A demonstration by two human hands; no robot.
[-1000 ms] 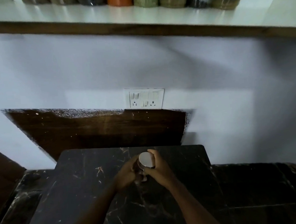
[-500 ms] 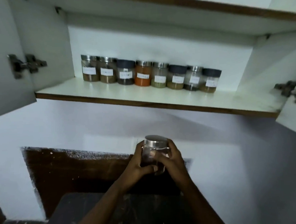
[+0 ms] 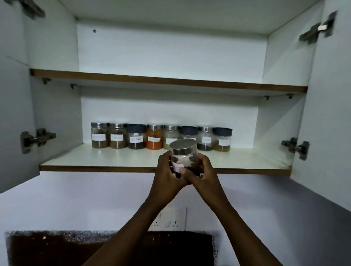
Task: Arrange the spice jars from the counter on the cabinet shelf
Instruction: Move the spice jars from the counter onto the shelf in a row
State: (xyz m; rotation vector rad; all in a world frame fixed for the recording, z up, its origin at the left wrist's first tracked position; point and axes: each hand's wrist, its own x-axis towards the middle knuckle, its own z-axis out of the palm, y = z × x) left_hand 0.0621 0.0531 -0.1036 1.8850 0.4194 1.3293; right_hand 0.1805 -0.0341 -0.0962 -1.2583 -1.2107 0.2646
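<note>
Spice jar [image 3: 184,156] with a silver lid sits upright between your two hands, held up in front of the lower shelf [image 3: 131,158] of the open cabinet, just at its front edge and not yet resting on it. Your left hand [image 3: 168,174] wraps the jar's left side and your right hand [image 3: 201,173] wraps its right side, both clamped on the clear body, with fingers overlapping under the white label and the dark contents low in the jar. Behind it, a row of eight labelled jars [image 3: 160,136] stands along the back edge of that shelf, side by side and nearly touching: two brown-filled ones with silver lids at the left end, then a dark-lidded one, an orange-filled one, and four more running toward the right, the last with a dark lid. The jar you hold partly covers the fifth and sixth of them. The shelf's front strip and its right end toward the corner are bare. The upper shelf [image 3: 168,82] shows only its brown front edge and underside. Both cabinet doors stand open, with metal hinges [image 3: 36,138] on the left door and on the right. Below your forearms, a white socket plate [image 3: 171,219] sits on the wall.
</note>
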